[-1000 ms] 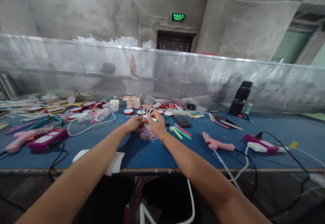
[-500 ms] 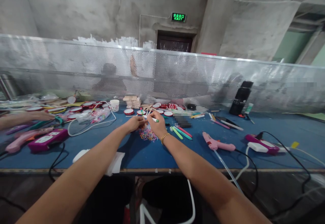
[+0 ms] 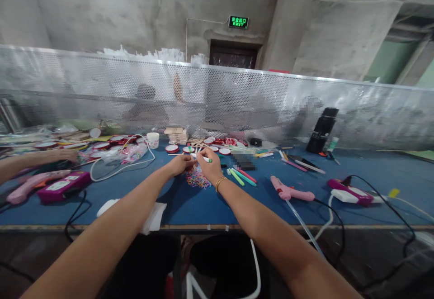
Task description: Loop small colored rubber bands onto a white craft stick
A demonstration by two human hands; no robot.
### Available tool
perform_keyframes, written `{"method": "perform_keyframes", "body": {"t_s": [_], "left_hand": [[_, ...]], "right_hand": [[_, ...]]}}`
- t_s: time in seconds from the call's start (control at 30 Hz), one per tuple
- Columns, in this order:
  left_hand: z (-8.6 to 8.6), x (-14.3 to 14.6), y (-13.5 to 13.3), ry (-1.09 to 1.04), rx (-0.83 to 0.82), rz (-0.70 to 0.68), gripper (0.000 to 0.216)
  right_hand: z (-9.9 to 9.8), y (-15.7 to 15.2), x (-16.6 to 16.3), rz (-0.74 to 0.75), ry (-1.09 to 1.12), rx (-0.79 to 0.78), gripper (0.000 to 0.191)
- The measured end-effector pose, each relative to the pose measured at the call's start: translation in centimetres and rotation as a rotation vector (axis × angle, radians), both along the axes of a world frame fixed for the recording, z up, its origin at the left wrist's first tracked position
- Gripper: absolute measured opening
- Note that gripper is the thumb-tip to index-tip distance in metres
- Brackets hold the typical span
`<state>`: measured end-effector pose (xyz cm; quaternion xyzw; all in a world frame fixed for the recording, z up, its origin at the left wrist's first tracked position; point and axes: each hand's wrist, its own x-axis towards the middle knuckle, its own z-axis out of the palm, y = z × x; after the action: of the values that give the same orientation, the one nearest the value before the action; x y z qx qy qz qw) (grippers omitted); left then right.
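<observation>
My right hand, with a gold bracelet at the wrist, is closed round a white marker with a green end. Close beside it, the fingers of my left hand pinch something small that I cannot make out; a bit of green shows just above the fingertips. Both hands are over a pile of small colourful pieces on the blue table. Right of my right hand lie several coloured markers. Small red-rimmed drums and wooden sticks lie just beyond my hands.
A pink glue gun and a purple power strip with cables lie to the right. At left are another purple box, a second pink glue gun and a co-worker's hand. A paper cup stands behind.
My hands and the marker stay almost in place. At the left, the co-worker's hand has shifted slightly, and the green item by it no longer shows.
</observation>
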<state>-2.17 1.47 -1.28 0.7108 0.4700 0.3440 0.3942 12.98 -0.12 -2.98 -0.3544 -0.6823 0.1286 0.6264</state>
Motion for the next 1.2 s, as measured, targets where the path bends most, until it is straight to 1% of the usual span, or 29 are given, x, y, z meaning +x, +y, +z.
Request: {"method": "perform_keyframes", "body": {"t_s": [0.37,0.9,1.2], "left_hand": [[-0.05,-0.01,0.07,0.007,0.01,-0.034,0.046],[-0.11,-0.03,0.04,0.025,-0.003,-0.017,0.047],[-0.06,0.02,0.09,0.028,0.007,-0.034,0.048]], "right_hand": [[0.31,-0.26,0.17,-0.002,-0.005,0.002,0.02],[0.33,-0.22,0.06,-0.021,-0.003,-0.022,0.018],[0.2,-0.04,0.12,-0.014,-0.001,-0.019,0.019]]}}
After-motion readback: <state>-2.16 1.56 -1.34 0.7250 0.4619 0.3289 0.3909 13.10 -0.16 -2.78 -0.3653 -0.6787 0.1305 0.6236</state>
